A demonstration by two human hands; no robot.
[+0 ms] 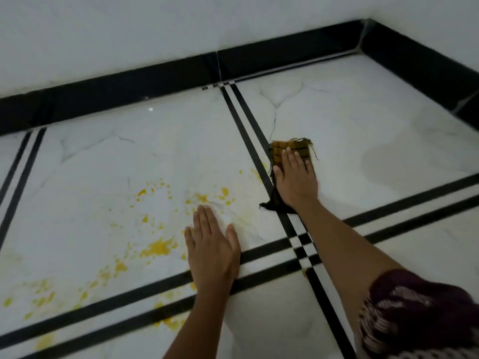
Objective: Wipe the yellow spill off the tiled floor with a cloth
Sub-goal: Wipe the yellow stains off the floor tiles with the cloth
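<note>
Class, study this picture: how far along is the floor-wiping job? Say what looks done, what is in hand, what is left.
Done: little; only a faint smeared patch beside the left hand suggests wiping. In hand: the right hand presses the yellow-stained cloth flat, right of the black double stripe; the left hand rests flat on the floor. Left: most of the yellow spill, spread left of that stripe.

Yellow spill (pixel 158 248) splattered on white grey-veined floor (pixel 363 120) with double black stripes; cloth (pixel 290 147) mustard, dark-checked; black skirting (pixel 129 97); sleeve (pixel 414 314) maroon, pale-patterned.
</note>
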